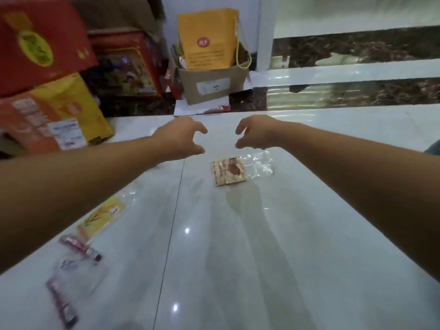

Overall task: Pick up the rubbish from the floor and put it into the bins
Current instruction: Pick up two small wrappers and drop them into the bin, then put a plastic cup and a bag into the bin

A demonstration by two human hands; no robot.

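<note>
Bare floor (238,234) between wrappers; boxes (47,91) crowd left.

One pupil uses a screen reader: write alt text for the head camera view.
Two bare arms reach forward over a white floor, left hand and right hand empty, near a brown wrapper. More wrappers lie lower left; a cardboard box holding a yellow bag stands ahead.

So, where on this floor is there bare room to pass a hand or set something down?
Bare tile lies right of the floor seam, nearer than the brown wrapper. Crowded: lower left, yellow wrapper and pink wrappers; upper left, stacked boxes.
</note>
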